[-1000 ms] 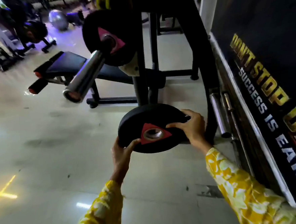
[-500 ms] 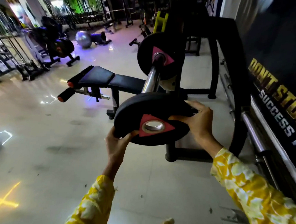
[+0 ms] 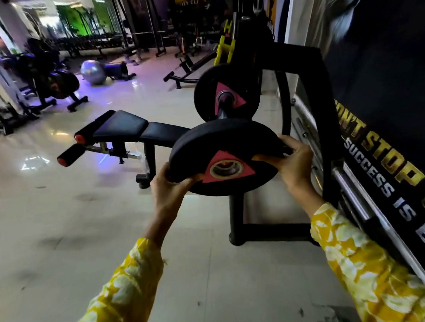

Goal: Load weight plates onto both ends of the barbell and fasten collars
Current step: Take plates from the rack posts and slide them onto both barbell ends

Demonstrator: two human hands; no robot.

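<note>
I hold a black weight plate (image 3: 220,145) with a pink triangle round its steel centre hole, tilted, its face toward me. My left hand (image 3: 167,189) grips its lower left rim and my right hand (image 3: 293,162) grips its right rim. Just behind it the barbell sleeve (image 3: 221,110) points toward me; the held plate hides the sleeve's near end. A second black plate (image 3: 207,98) with the same pink triangle sits further up that sleeve, against the black rack (image 3: 321,108). I see no collar.
A black padded bench (image 3: 139,130) with red-ended rollers stands to the left of the rack. Chrome bars (image 3: 354,193) lie along the lettered wall on the right. A silver exercise ball (image 3: 93,72) and other machines stand at the far left.
I have raised the plate from low near the floor to the barbell's end. The view has lifted, so the sleeve end that showed before is now covered by the plate.
</note>
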